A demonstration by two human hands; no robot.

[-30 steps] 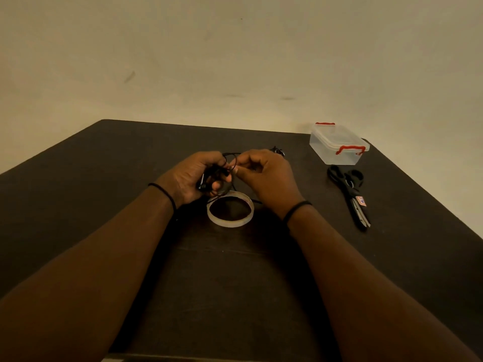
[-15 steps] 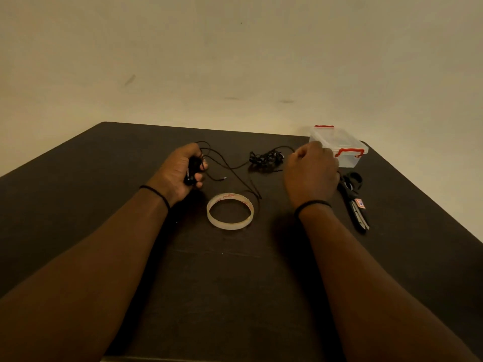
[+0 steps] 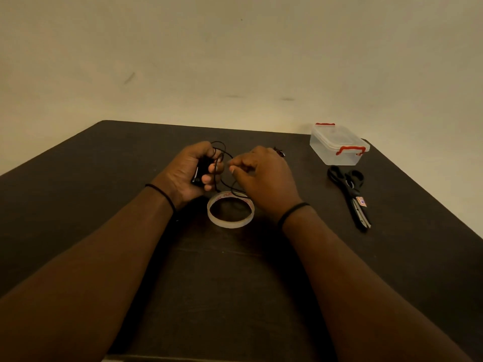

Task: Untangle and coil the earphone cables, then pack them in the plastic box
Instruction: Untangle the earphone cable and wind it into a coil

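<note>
My left hand (image 3: 192, 172) is curled round a bundle of black earphone cable (image 3: 220, 152), with loops sticking out above its fingers. Close beside it, my right hand (image 3: 261, 176) pinches a strand of the same cable between thumb and fingers. A length of cable hangs down between the hands onto the table. A small dark part of the earphones (image 3: 280, 152) shows just beyond my right hand. The clear plastic box (image 3: 337, 147) with red clips stands shut at the back right.
A roll of clear tape (image 3: 231, 212) lies on the dark table (image 3: 104, 178) just below my hands. Black scissors (image 3: 351, 190) lie to the right, in front of the box. A plain wall rises behind the table's far edge.
My right hand, which had swung out to the right towards the box with the cable stretched, has come back next to my left hand. The left hand still holds the bundle.
</note>
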